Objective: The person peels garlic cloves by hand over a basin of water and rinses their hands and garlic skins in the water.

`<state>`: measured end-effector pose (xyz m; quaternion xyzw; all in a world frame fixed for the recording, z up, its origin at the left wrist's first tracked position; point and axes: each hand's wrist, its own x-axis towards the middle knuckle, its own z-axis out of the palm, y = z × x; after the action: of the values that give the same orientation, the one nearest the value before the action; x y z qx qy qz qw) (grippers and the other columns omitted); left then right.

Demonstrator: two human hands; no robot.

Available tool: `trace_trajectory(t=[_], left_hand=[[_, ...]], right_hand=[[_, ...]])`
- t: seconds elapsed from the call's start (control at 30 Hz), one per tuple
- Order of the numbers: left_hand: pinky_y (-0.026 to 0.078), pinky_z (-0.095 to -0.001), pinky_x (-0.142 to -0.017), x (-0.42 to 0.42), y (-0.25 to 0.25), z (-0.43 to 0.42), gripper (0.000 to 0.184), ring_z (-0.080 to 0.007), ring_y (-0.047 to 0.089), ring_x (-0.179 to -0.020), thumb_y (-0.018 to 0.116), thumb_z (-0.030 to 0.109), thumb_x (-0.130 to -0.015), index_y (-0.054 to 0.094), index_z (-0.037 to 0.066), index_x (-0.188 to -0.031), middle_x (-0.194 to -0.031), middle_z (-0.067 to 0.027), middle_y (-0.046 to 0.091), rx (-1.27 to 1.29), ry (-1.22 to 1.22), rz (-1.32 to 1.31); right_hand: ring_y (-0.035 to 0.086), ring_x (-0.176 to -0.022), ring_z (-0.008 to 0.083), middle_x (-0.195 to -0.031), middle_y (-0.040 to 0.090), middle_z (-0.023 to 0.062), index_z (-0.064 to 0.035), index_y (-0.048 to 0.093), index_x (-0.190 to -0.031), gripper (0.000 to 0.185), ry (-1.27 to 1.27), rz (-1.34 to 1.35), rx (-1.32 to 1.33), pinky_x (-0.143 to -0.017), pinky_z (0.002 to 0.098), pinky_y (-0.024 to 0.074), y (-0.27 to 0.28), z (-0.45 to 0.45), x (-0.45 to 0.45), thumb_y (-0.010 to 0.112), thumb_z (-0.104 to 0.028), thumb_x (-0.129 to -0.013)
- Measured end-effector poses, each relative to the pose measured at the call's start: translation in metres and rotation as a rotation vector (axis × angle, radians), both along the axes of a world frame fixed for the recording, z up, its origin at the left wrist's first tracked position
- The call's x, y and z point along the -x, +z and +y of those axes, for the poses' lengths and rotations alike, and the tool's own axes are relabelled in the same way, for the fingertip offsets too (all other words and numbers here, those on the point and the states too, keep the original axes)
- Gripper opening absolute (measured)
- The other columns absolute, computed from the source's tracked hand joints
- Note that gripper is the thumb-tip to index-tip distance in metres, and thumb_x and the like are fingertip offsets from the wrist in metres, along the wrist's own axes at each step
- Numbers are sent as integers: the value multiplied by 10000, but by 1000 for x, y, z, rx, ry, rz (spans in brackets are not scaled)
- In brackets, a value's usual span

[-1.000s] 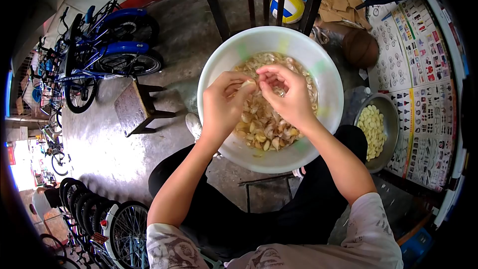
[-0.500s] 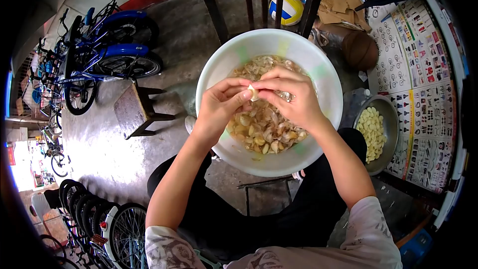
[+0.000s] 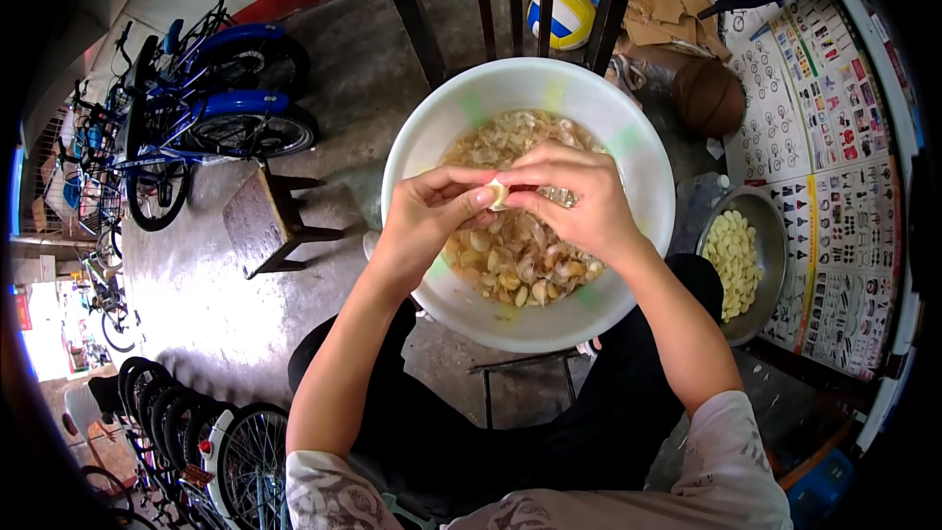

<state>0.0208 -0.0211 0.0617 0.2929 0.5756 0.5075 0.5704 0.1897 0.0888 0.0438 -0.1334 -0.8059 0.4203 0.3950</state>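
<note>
Over a large white basin (image 3: 422,265), my left hand (image 3: 429,211) and my right hand (image 3: 579,198) meet fingertip to fingertip. Between them they pinch one pale garlic clove (image 3: 499,194), each thumb and forefinger closed on it. Beneath the hands, the basin holds water with many loose garlic skins and unpeeled cloves (image 3: 530,260). To my right, a metal bowl (image 3: 775,250) contains a heap of peeled garlic cloves (image 3: 732,260).
A dark wooden chair (image 3: 422,25) stands behind the basin. Left of it is a small wooden stool (image 3: 260,221), with blue bicycles (image 3: 240,118) beyond. A volleyball (image 3: 564,18), a basketball (image 3: 708,98) and flattened cardboard (image 3: 677,5) lie at the back right.
The garlic clove has turned slightly between my fingers and shows more of its pale side. My hands stay over the basin, and the right fingers have shifted a little. The view has moved slightly.
</note>
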Motion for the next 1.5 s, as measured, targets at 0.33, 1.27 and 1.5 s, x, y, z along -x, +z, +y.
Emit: trace_trajectory(t=[0.33, 1.27, 1.5], left_hand=[[552, -304, -869, -2, 0, 0, 324, -144, 639, -1017, 658, 109, -939, 587, -4, -1234, -1110, -93, 657, -76, 31, -81], [508, -300, -949, -3, 0, -2, 371, -177, 608, -1117, 630, 175, -968, 541, 10, -1289, -1206, -88, 608, -2, 145, -330], [507, -314, -952, 4, -4, -2, 377, -169, 612, -1100, 707, 78, -890, 586, -11, -1236, -1209, -107, 620, -55, -28, -128]], right_hand=[[673, -799, 210, -904, 676, 86, -18, 705, -894, 109, -4, -130, 69, -676, 307, 529, 2, -4, 0, 740, 2, -793], [638, -833, 212, -965, 612, 88, -53, 635, -1117, 274, 42, -48, 216, -717, 317, 516, 4, -14, 4, 617, 57, -866], [652, -838, 214, -930, 642, 65, -62, 697, -1102, 296, -11, -75, 13, -718, 308, 522, -2, -5, 3, 692, 33, -822]])
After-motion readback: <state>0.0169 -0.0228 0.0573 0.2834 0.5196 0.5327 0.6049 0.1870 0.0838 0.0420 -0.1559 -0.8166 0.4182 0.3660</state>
